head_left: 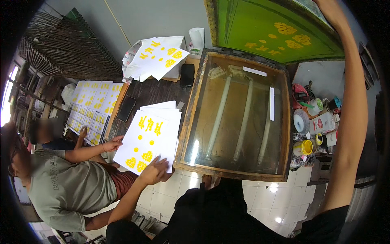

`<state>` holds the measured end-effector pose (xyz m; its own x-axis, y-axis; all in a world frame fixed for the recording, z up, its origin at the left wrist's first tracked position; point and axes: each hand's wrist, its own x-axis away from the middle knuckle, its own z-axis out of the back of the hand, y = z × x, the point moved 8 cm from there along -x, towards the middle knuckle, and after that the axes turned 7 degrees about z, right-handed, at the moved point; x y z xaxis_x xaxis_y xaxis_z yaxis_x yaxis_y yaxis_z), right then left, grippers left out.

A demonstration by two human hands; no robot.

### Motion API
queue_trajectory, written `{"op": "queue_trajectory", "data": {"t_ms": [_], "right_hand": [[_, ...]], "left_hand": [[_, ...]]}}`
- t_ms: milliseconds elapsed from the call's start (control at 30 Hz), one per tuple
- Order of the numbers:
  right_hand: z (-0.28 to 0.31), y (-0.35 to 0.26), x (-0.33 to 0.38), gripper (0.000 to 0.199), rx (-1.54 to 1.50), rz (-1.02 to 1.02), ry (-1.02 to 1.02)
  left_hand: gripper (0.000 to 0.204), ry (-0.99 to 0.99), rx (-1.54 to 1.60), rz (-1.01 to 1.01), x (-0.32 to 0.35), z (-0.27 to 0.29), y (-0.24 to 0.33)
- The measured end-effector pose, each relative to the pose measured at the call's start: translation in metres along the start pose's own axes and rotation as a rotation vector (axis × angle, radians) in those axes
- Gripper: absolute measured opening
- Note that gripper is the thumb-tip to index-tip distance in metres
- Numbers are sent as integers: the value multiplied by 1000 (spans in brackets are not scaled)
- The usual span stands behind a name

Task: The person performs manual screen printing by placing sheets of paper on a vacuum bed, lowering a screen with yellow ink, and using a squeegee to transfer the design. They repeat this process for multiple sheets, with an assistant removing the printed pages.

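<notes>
My left hand (153, 171) is at the lower right part of a white sheet (127, 147) printed in yellow, its fingers over the paper near the bottom edge; the thumb is hidden. A co-worker's hand (113, 144) grips the same sheet's left edge. Other white sheets (162, 105) lie beneath it. My right arm reaches up to the top right, where my right hand (330, 11) holds the edge of a raised green printing screen (260, 28) with yellow patterns on its mesh. The picture's edge cuts off part of that hand.
Below the screen stands a glass-topped wooden-framed table (235, 118) with tubes under the glass and two white strips on it. Phones (187, 75) and printed sheets (162, 57) lie on the dark table. Jars and bottles (321, 122) crowd the right. A co-worker (73, 179) stands left, near drying racks (67, 44).
</notes>
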<state>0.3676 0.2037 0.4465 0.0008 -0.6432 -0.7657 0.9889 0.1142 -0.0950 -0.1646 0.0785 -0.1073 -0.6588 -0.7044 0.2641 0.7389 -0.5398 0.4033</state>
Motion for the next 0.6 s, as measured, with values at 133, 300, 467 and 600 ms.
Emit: {"op": "queue_trajectory", "data": {"t_ms": [133,300,467,600], "right_hand": [[0,-3,8,39,39,-90,-50],[-3,-6,13,37,10,-118,-102],[-5,3,13,40,33,-136,-116],[-2,10,8,42,122,-126,-125]], "left_hand": [[33,364,664,247,3,69,34],[31,275,852,-75,-29,60,174],[42,132,687,24,-80,39,192],[74,403,-90,127,-190,95,136]]}}
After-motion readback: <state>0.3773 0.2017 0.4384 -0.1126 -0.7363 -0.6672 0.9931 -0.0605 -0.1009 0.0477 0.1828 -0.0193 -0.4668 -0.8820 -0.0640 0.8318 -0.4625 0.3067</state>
